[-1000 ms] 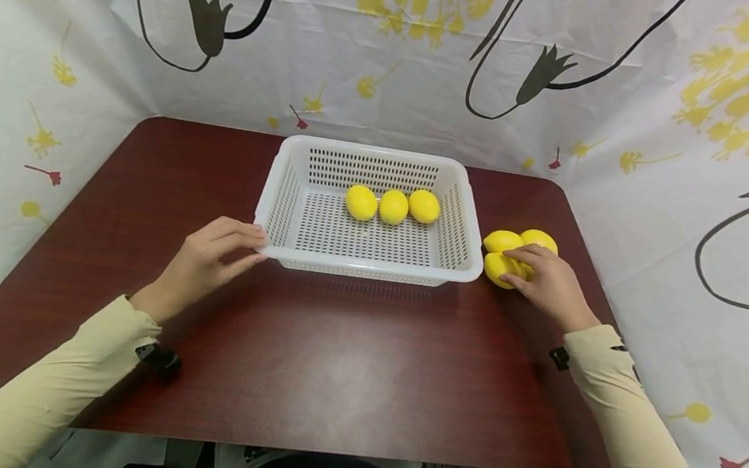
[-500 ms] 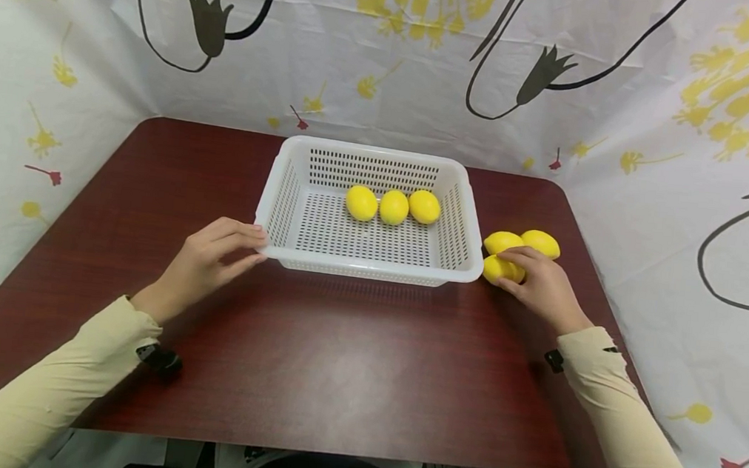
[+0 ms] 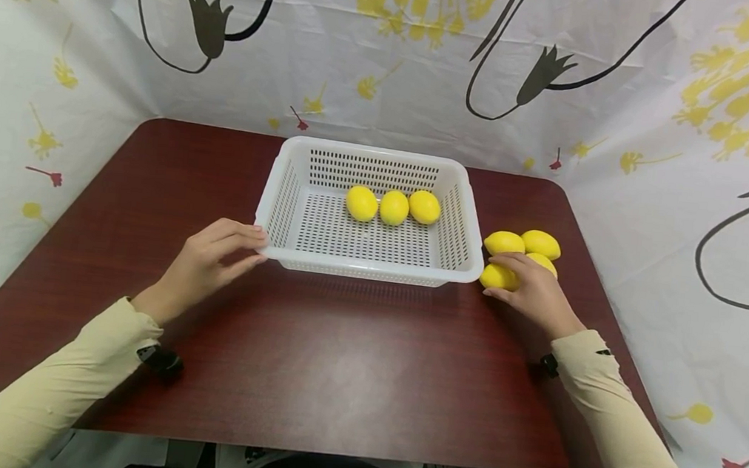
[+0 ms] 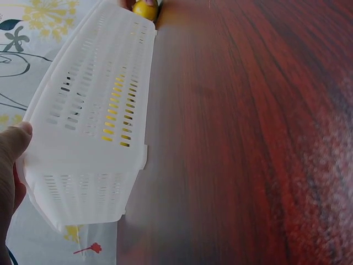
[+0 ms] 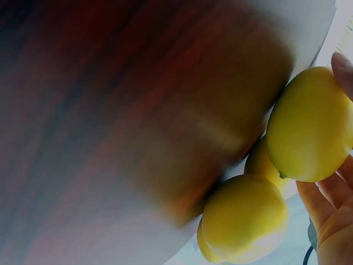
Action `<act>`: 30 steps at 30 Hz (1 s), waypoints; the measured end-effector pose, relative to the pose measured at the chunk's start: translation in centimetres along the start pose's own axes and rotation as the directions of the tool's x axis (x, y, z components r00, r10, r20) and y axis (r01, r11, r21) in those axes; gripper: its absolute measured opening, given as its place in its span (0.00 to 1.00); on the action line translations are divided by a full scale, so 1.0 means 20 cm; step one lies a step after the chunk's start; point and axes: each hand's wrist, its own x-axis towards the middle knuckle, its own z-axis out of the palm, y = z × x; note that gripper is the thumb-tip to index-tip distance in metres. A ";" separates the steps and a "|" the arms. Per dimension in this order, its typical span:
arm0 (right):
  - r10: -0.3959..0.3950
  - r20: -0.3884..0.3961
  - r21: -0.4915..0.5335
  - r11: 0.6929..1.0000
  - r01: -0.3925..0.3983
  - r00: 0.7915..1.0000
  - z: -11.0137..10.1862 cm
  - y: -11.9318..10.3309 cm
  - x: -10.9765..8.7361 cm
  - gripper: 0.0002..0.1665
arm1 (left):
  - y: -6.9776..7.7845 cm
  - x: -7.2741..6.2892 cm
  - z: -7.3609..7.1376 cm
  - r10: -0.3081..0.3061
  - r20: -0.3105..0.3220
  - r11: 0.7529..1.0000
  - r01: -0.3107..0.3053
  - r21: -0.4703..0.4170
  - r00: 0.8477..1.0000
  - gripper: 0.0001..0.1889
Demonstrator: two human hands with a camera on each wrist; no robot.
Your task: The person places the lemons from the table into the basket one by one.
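At the left front corner of a white perforated plastic basket (image 3: 358, 268), my left hand (image 3: 208, 260) pinches the rim; its thumb (image 4: 17, 138) lies on the outer wall in the left wrist view. Three yellow lemons (image 3: 393, 207) sit in a row inside the basket. Right of the basket, my right hand (image 3: 533, 289) holds one lemon (image 5: 311, 124) between thumb and fingers, low by the tabletop. Whether that lemon touches the table I cannot tell. Behind and beside this hand lie three more lemons (image 3: 541, 243), one partly covered by the hand.
The basket stands on a dark red-brown wooden table (image 3: 336, 364), towards its back edge. A white patterned cloth (image 3: 416, 59) hangs around the table's back and sides. Black wrist cameras (image 3: 159, 360) are strapped over both sleeves.
My right hand has shifted slightly left and towards me, drawing one lemon a little away from the others and uncovering more of another. The left hand and basket stay in place.
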 end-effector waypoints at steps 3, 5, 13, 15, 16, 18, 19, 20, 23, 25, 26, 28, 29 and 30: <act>0.012 0.018 -0.008 1.000 -0.011 1.000 0.00 0.00 0.00 0.37 | 0.00 0.00 0.00 -0.002 -0.001 1.000 0.002 0.001 1.000 0.20; 0.012 0.023 -0.016 1.000 -0.012 1.000 0.00 -0.01 0.00 0.37 | 0.00 0.00 0.00 -0.003 -0.001 1.000 0.003 0.002 1.000 0.20; -0.013 0.014 -0.033 0.999 0.014 1.000 -0.01 -0.01 -0.01 0.36 | 0.00 0.00 0.00 0.001 0.001 1.000 -0.001 0.003 1.000 0.21; -0.017 0.013 -0.037 0.999 0.017 1.000 -0.01 -0.02 -0.02 0.37 | 0.00 0.00 0.00 0.001 0.000 1.000 -0.001 0.002 1.000 0.21; -0.014 0.014 -0.040 0.999 0.015 1.000 -0.01 -0.02 -0.02 0.37 | 0.00 0.00 0.00 0.002 -0.001 1.000 -0.002 0.001 1.000 0.21; -0.004 0.017 -0.045 0.999 0.004 1.000 -0.02 -0.02 -0.02 0.39 | 0.00 0.00 0.00 0.003 -0.001 1.000 -0.003 0.000 1.000 0.20; 0.003 0.020 -0.048 0.999 -0.003 1.000 -0.02 -0.02 -0.02 0.39 | 0.00 0.00 0.00 0.004 -0.002 1.000 -0.004 0.000 1.000 0.20; 0.010 0.024 -0.050 0.999 -0.008 1.000 -0.02 -0.02 -0.02 0.40 | 0.00 0.00 0.00 0.004 -0.002 1.000 -0.004 -0.001 1.000 0.20; 0.027 0.031 -0.057 0.998 -0.025 0.999 -0.02 -0.02 -0.02 0.41 | 0.00 0.00 0.00 0.004 -0.005 1.000 -0.004 -0.008 1.000 0.20; 0.030 0.035 -0.062 0.998 -0.028 0.999 -0.03 -0.02 -0.02 0.42 | 0.00 0.00 0.00 0.006 -0.006 1.000 -0.006 -0.013 1.000 0.20; 0.030 0.037 -0.066 0.997 -0.027 0.999 -0.03 -0.02 -0.02 0.42 | 0.00 0.00 0.00 0.006 -0.007 1.000 -0.006 -0.015 1.000 0.21; 0.034 0.039 -0.071 0.997 -0.031 0.999 -0.03 -0.02 -0.03 0.43 | 0.00 0.00 0.00 0.008 -0.008 1.000 -0.008 -0.016 1.000 0.21; 0.038 0.040 -0.074 0.997 -0.035 0.998 -0.03 -0.02 -0.03 0.43 | 0.00 0.00 0.00 0.009 -0.008 1.000 -0.009 -0.016 1.000 0.21; 0.040 0.042 -0.077 0.996 -0.037 0.998 -0.04 -0.02 -0.03 0.43 | 0.00 0.00 0.00 0.010 -0.008 1.000 -0.010 -0.016 1.000 0.21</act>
